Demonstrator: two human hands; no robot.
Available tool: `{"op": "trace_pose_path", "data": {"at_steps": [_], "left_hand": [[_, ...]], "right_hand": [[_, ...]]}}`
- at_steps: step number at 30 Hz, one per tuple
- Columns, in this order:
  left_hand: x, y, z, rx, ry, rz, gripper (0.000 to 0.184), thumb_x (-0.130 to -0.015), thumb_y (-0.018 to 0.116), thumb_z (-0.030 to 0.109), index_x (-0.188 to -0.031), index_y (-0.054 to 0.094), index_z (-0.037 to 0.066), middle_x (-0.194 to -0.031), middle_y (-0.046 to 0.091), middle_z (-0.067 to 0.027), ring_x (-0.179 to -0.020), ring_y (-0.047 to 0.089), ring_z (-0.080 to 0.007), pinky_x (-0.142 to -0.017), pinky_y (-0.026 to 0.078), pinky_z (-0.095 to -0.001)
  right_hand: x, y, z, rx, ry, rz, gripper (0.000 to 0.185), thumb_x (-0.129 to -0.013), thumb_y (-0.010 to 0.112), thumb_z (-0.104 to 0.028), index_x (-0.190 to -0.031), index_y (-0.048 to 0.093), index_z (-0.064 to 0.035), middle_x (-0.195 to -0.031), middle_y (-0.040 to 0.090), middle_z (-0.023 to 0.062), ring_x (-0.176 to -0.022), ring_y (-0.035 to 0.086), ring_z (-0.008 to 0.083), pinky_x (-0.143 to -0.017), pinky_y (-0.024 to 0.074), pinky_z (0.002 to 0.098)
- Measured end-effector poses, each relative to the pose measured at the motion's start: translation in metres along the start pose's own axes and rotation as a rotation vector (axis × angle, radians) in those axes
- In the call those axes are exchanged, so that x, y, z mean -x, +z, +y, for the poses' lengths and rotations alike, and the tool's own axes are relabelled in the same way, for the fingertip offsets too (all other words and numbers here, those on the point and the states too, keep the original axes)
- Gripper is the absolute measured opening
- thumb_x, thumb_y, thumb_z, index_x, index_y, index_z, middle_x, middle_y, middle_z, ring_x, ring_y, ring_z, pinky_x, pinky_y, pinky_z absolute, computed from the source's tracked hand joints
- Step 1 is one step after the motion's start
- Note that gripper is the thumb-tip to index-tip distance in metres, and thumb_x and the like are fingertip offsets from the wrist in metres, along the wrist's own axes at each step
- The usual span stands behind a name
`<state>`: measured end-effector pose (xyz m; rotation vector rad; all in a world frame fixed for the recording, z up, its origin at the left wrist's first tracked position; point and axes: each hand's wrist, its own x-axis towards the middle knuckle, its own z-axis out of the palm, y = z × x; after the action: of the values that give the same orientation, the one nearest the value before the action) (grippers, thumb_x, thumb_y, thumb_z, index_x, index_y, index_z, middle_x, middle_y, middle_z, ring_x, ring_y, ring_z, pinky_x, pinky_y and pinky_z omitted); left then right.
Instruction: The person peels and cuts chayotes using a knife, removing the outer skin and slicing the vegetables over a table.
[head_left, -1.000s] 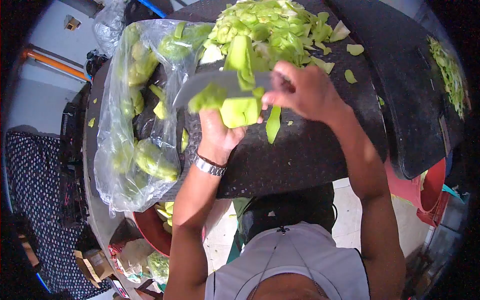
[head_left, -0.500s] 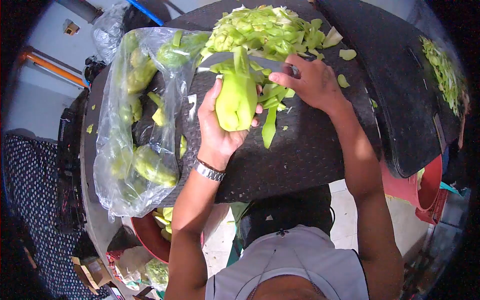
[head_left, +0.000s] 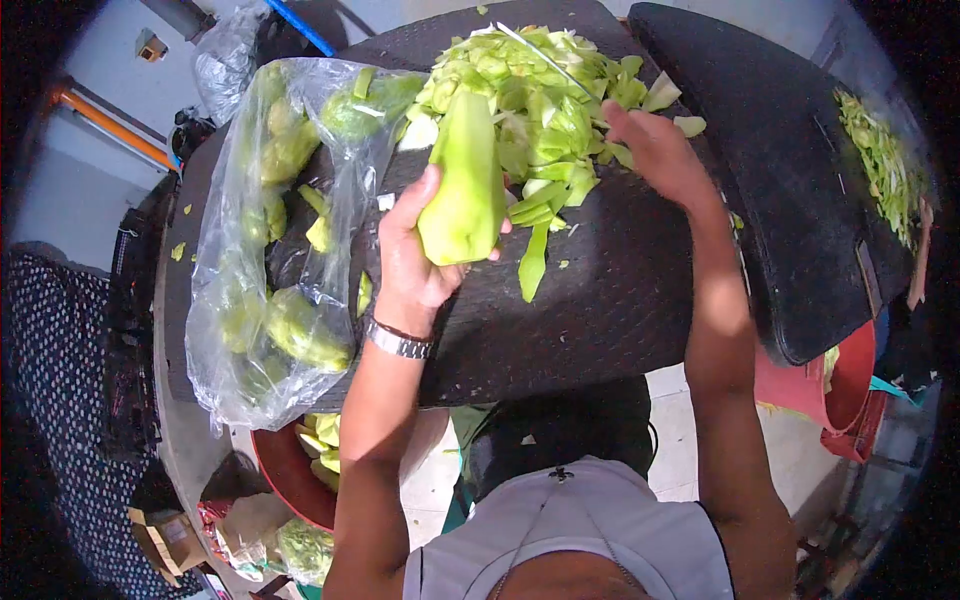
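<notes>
Peeled vegetable point(head_left: 463, 190): pale green, smooth, moist-looking, broad at the near end, narrowing away; raised over the dark table point(head_left: 600, 290), palmed in the left hand point(head_left: 412, 250), whose fingers curl underneath, partly hidden. Metal-link watch point(head_left: 398, 341) on that wrist. Knife point(head_left: 545, 57): blade seen nearly edge-on, a thin line above the heap of peelings point(head_left: 565, 125); handle concealed by the right hand point(head_left: 655, 145), closed around it. Peelings: flat, curling strips and flakes, loosely mounded. Clear plastic bag point(head_left: 225, 330): crinkled, glossy, holding lumpy green vegetables, outlines blurred by the film. Red tub point(head_left: 280, 465): partly cut off by the left arm.
</notes>
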<state>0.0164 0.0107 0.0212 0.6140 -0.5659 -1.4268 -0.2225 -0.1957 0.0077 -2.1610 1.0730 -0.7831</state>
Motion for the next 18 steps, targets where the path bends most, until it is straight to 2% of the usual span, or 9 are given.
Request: {"op": "trace_pose_path", "data": {"at_steps": [2,3,7,10,13,15,16,17,18], "left_hand": [[0.001,-0.003,0.001,-0.276,0.051,0.148,0.051,-0.095,0.07,0.026,-0.135,0.055,-0.001,-0.114,0.069,-0.0174,-0.086,0.072,-0.0266,-0.066,0.062,-0.0389],[-0.003,-0.003,0.0,-0.306,0.066,0.236,0.052,-0.083,0.081,0.009,-0.129,0.058,0.0,-0.109,0.071,-0.0118,-0.088,0.072,-0.0206,-0.078,0.06,-0.0336],[-0.006,0.002,-0.004,-0.631,0.164,0.248,0.057,-0.071,0.089,0.001,-0.121,0.062,0.001,-0.104,0.073,-0.0052,-0.093,0.07,-0.015,-0.085,0.056,-0.0303],[-0.002,0.004,-0.002,-0.924,0.127,0.232,0.056,-0.071,0.09,0.001,-0.12,0.063,0.001,-0.106,0.073,-0.0052,-0.092,0.069,-0.0134,-0.085,0.056,-0.0303],[-0.002,0.005,-0.001,-0.993,0.245,0.183,0.062,-0.069,0.092,0.004,-0.124,0.063,0.0,-0.109,0.072,-0.0051,-0.097,0.068,-0.0124,-0.089,0.054,-0.0299],[0.002,0.009,0.003,-1.162,0.433,0.144,0.065,-0.069,0.093,0.006,-0.126,0.062,0.0,-0.111,0.072,-0.0053,-0.099,0.067,-0.013,-0.091,0.054,-0.03],[0.002,0.009,0.003,-1.089,0.436,0.16,0.066,-0.069,0.093,0.005,-0.127,0.061,0.0,-0.112,0.072,-0.0059,-0.1,0.067,-0.0135,-0.091,0.054,-0.0304],[0.002,0.008,0.003,-1.017,0.438,0.172,0.067,-0.069,0.093,0.005,-0.127,0.061,0.0,-0.113,0.071,-0.0065,-0.1,0.067,-0.014,-0.091,0.054,-0.0308],[0.001,0.007,0.004,-0.94,0.439,0.191,0.068,-0.069,0.093,0.005,-0.128,0.06,0.0,-0.113,0.071,-0.007,-0.101,0.067,-0.0144,-0.092,0.054,-0.0312]], "right_hand": [[0.009,0.002,-0.029,-0.159,0.061,-0.108,0.071,-0.094,0.058,-0.069,-0.087,0.069,0.0012,-0.07,0.063,0.0149,-0.067,0.062,0.0266,-0.068,0.0496,0.0422],[0.014,0.006,-0.044,-0.236,0.09,-0.165,0.075,-0.091,0.058,-0.072,-0.084,0.07,0.0018,-0.069,0.063,0.0178,-0.067,0.064,0.0292,-0.068,0.0501,0.0437],[0.028,0.023,-0.065,-0.081,-0.12,-0.274,0.068,-0.093,0.06,-0.065,-0.086,0.07,0.0015,-0.069,0.064,0.017,-0.068,0.065,0.0285,-0.066,0.0493,0.0407],[0.032,0.024,-0.074,-0.052,-0.155,-0.288,0.066,-0.093,0.06,-0.064,-0.087,0.071,0.001,-0.071,0.066,0.0172,-0.069,0.066,0.0289,-0.066,0.05,0.0406],[0.021,0.022,-0.051,0.013,-0.177,-0.298,0.068,-0.093,0.06,-0.066,-0.089,0.071,0.0008,-0.072,0.067,0.0173,-0.069,0.067,0.0303,-0.068,0.051,0.0421],[0.014,0.018,-0.034,0.056,-0.198,-0.169,0.069,-0.093,0.06,-0.067,-0.088,0.071,0.0009,-0.073,0.067,0.018,-0.072,0.067,0.0314,-0.07,0.0516,0.0435],[0.011,0.015,-0.033,0.081,-0.211,-0.096,0.07,-0.093,0.059,-0.068,-0.088,0.071,0.0009,-0.074,0.067,0.0183,-0.073,0.068,0.032,-0.071,0.0519,0.0442],[0.013,0.004,-0.031,0.235,-0.056,-0.197,0.059,-0.099,0.06,-0.055,-0.09,0.068,0.0024,-0.075,0.062,0.0163,-0.074,0.062,0.0201,-0.072,0.0495,0.0389],[0.011,0.005,-0.029,0.152,-0.044,-0.203,0.06,-0.099,0.059,-0.056,-0.087,0.066,0.0023,-0.075,0.061,0.0153,-0.074,0.062,0.0206,-0.071,0.0492,0.0396]]}}
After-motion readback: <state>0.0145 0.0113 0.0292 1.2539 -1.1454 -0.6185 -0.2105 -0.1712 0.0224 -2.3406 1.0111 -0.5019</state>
